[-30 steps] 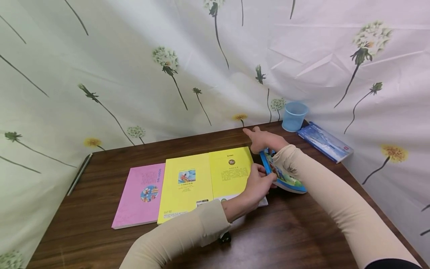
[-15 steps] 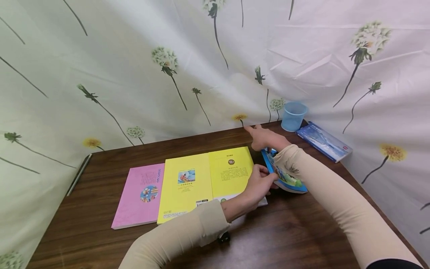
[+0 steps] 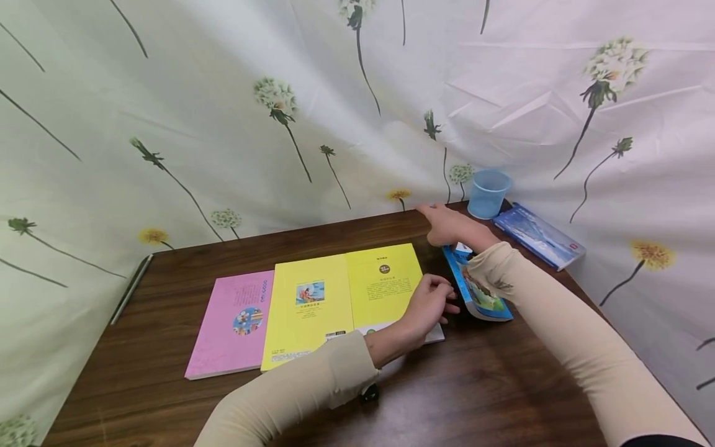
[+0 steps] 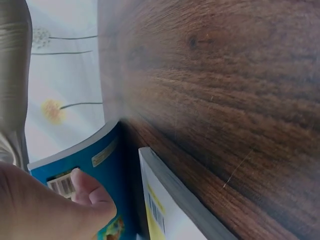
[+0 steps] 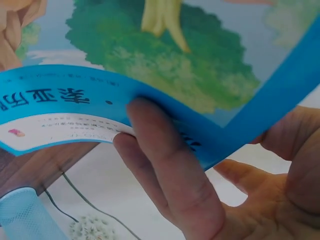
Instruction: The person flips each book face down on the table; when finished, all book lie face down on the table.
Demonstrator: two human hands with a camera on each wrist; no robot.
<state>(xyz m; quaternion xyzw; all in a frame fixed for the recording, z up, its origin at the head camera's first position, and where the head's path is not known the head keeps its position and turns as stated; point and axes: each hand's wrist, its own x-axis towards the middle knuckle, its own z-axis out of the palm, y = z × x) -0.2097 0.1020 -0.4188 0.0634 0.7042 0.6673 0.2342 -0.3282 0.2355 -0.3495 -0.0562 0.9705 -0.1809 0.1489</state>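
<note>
In the head view, a blue picture-covered book stands tilted and bent at the right of the table, partly behind the right sleeve. My right hand grips its far end; in the right wrist view the fingers lie on the blue cover, with the thumb side behind it. My left hand hovers over the right yellow book, fingers loosely bent and apart from the blue book. Its thumb shows before the blue back cover in the left wrist view. Another yellow book and a pink book lie leftward.
At the back right corner stand a light blue mesh cup and a blue-and-white book. A floral curtain hangs behind the dark wooden table. A small black object sits below the left sleeve.
My left hand has let go of the blue book's near edge. The right hand has shifted slightly right with the blue book, widening the gap to the yellow book.
</note>
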